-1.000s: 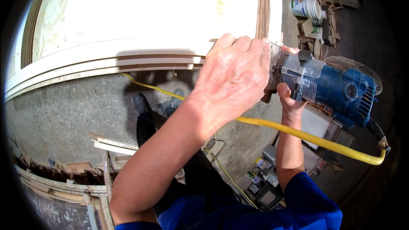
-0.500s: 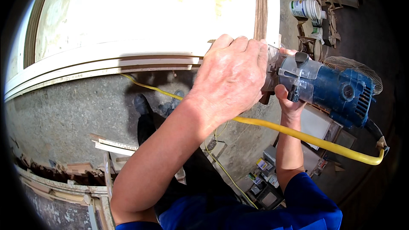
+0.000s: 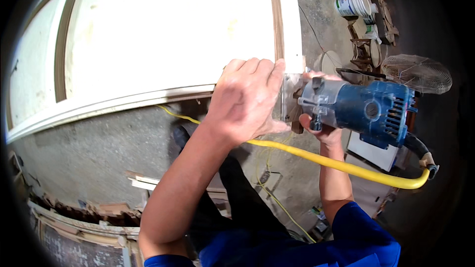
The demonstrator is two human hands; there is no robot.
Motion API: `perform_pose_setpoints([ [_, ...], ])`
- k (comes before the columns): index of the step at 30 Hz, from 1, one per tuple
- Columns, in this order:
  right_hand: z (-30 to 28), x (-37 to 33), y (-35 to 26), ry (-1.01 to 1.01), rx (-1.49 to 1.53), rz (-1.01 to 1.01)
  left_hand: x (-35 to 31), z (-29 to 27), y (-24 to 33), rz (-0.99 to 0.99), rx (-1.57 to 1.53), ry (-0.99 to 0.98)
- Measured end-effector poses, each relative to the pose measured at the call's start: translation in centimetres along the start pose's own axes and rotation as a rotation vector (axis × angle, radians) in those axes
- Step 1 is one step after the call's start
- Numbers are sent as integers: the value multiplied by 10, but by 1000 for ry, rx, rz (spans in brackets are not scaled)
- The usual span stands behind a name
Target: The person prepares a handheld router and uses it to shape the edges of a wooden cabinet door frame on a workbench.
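At panel corner (image 3: 293,52), left hand (image 3: 249,100) palm-down, fingers extended; right hand (image 3: 330,135) gripping blue router (image 3: 372,110)

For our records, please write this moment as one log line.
left hand: at corner of panel; right hand: grips router; yellow cord: from router

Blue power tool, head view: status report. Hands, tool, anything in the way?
Right hand gripping blue power tool, motor end pointing right. Left hand over corner of white panel, finger contact hidden. Yellow cord crosses over right forearm.
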State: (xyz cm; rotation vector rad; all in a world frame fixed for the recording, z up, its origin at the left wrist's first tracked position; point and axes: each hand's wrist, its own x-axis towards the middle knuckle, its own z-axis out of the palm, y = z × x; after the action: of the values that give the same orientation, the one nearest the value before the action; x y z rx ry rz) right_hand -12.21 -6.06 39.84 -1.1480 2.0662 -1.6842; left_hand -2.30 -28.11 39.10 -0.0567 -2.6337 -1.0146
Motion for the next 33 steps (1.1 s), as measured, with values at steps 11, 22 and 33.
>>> perform_pose_setpoints([
  [11,-20,-63,-33,64,-107,24,15,-14,13,-57,87,-224],
  [22,-44,-81,-39,147,51,109,27,1,36,-243,158,-120],
  [33,-63,-91,-46,88,-28,185,59,22,50,-644,249,-148],
])
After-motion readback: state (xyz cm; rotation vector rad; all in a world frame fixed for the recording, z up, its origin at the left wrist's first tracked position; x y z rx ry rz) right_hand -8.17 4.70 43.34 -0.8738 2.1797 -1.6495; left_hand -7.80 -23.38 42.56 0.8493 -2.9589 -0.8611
